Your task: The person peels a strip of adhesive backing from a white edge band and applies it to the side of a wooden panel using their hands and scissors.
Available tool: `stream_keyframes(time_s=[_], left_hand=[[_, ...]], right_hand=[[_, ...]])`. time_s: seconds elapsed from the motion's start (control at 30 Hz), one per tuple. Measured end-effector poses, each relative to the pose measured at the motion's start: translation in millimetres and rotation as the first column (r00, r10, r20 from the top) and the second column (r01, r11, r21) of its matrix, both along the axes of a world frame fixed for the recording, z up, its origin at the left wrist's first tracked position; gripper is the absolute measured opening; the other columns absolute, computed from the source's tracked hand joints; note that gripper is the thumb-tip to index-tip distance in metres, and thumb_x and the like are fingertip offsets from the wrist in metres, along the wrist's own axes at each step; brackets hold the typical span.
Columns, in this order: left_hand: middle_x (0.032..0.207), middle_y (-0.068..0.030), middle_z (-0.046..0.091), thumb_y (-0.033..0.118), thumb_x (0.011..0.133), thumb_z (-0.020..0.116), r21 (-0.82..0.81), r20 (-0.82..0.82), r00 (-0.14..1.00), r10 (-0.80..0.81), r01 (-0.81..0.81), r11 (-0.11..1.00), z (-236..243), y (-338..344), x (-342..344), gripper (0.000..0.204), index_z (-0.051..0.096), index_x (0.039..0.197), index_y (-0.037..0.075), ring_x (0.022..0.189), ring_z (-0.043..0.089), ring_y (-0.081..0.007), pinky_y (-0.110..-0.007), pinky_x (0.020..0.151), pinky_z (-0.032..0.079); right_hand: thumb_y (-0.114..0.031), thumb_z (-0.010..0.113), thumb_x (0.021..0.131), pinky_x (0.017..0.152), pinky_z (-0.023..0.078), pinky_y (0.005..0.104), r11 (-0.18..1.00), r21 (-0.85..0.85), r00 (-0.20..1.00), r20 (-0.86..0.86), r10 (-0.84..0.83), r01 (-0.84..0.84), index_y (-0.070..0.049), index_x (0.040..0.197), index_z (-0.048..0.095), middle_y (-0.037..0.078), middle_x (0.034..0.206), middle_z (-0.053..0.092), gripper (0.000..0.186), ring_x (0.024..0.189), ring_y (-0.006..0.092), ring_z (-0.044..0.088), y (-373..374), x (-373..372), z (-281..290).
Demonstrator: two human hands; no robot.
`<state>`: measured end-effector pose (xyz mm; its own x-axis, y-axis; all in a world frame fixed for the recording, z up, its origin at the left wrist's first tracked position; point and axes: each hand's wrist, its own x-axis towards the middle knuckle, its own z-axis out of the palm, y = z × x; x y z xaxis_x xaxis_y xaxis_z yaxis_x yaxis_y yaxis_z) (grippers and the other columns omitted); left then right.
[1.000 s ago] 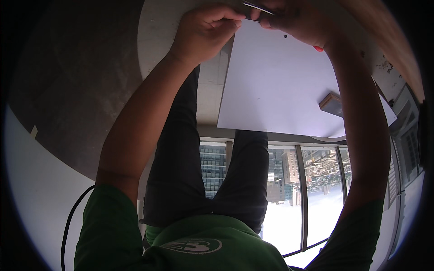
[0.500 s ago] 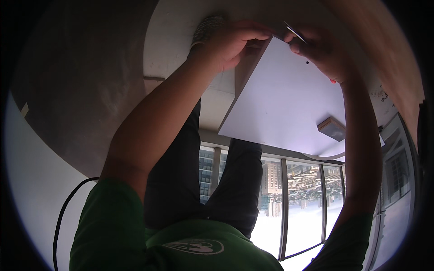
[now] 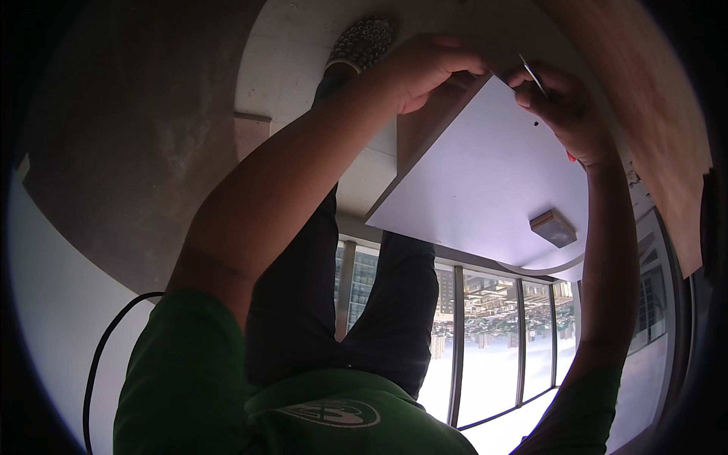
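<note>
A white panel [image 3: 470, 167] with a brown side slants across the upper middle, its corner up between my hands. At that corner my left hand [image 3: 436, 72] is closed, fingers bent against the edge; its fingertips are partly in shadow. Just right of the corner, my right hand [image 3: 565, 106] is closed round a slim tool [image 3: 532, 73] whose thin metal part sticks up past the fingers. A bit of red shows below that palm, perhaps the tool's other end. Near the right hand, a small dark spot [image 3: 536, 123] marks the panel.
A small wooden block [image 3: 553, 227] lies on the panel near my right forearm. Below the panel are my dark-trousered legs and a patterned shoe [image 3: 364, 42]. A black cable [image 3: 102, 364] curves at lower left. Tall windows [image 3: 493, 341] stand behind; a wood-toned surface [image 3: 637, 114] is at right.
The view has shifted, so both hands and the panel's corner sit farther right and a little lower. More of the shoe shows. Both hands keep the same hold.
</note>
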<state>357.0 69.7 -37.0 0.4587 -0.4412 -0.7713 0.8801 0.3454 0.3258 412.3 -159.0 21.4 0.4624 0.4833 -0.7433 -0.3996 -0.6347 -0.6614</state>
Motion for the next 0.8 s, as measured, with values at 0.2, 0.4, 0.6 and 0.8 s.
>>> stream_keyframes(time_s=[0.2,0.4,0.6,0.8], left_hand=[[0.107,-0.0071,0.069,0.017,0.09,0.065,0.099,0.216,0.972,-0.091,0.071,0.993,8,7,-9,0.029,0.067,0.117,0.005,0.1,0.064,-0.0167,-0.034,0.092,0.051],[0.105,-0.0072,0.071,0.019,0.09,0.069,0.355,0.389,0.893,-0.226,0.081,0.931,28,6,-16,0.033,0.066,0.119,0.004,0.1,0.066,-0.0149,-0.03,0.09,0.052],[0.1,-0.0059,0.072,0.019,0.089,0.073,0.552,0.396,0.872,-0.288,0.025,0.833,46,-8,-32,0.035,0.067,0.12,0.004,0.093,0.068,-0.0124,-0.025,0.083,0.053],[0.1,-0.0038,0.072,0.014,0.089,0.073,0.607,0.434,0.869,-0.237,-0.088,0.79,54,-25,-34,0.029,0.069,0.115,0.004,0.092,0.066,-0.0094,-0.023,0.084,0.051]], right_hand=[[-0.021,0.07,0.088,0.065,0.047,0.0233,0.997,-0.072,0.999,-0.028,0.014,-0.016,-0.007,0.114,0.068,0.0,0.087,0.065,0.03,0.077,0.0061,0.058,-2,-2,11],[-0.022,0.072,0.085,0.092,0.047,0.0326,0.983,-0.186,0.994,0.102,0.028,-0.008,-0.003,0.122,0.063,0.009,0.114,0.066,0.042,0.099,0.0165,0.06,-41,-17,26],[-0.019,0.069,0.087,0.089,0.047,0.03,0.954,-0.298,0.996,0.069,0.062,-0.039,-0.002,0.125,0.061,0.008,0.105,0.065,0.042,0.095,0.0142,0.06,-96,-36,33],[-0.023,0.066,0.092,0.076,0.047,0.0279,0.92,-0.382,0.99,0.062,0.126,-0.093,-0.004,0.127,0.06,0.005,0.089,0.064,0.04,0.08,0.0097,0.056,-115,-46,30]])
